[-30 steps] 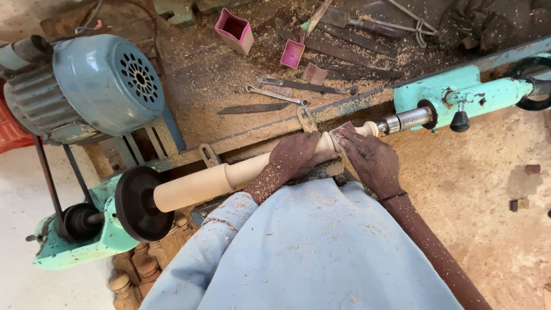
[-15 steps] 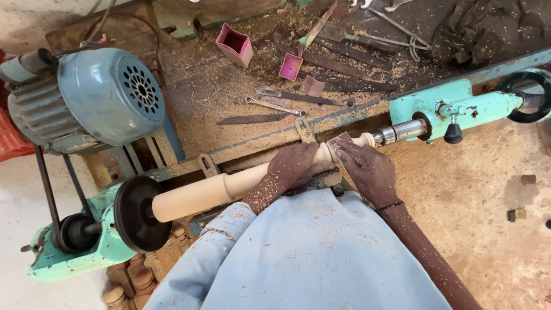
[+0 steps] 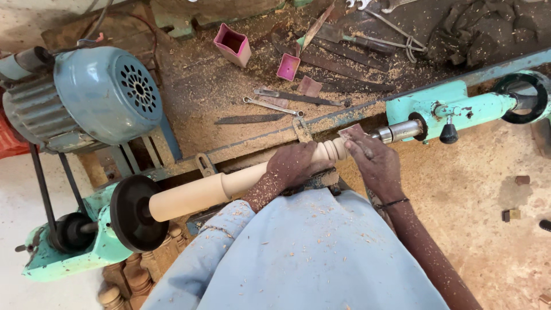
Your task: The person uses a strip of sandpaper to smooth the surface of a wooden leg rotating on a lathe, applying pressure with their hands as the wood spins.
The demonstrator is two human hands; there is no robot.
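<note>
A pale wooden spindle (image 3: 201,192) is mounted on a teal wood lathe (image 3: 453,106), running from the black faceplate (image 3: 135,213) at left to the tailstock at right. My left hand (image 3: 295,163) wraps over the spindle near its turned beads. Just to the right, my right hand (image 3: 373,161) presses a small piece of sandpaper (image 3: 351,131) against the spindle's beaded end. Both forearms are dusted with wood shavings.
A blue-grey electric motor (image 3: 97,95) stands at upper left. Wrenches (image 3: 272,106), chisels and pink plastic cups (image 3: 232,45) lie in the sawdust behind the lathe bed. Turned wooden pieces (image 3: 129,281) sit low left. A tailstock handwheel (image 3: 525,97) is at far right.
My right hand has slid right along the spindle toward the tailstock end with the sandpaper. My left hand stays on the spindle. The camera view has shifted slightly.
</note>
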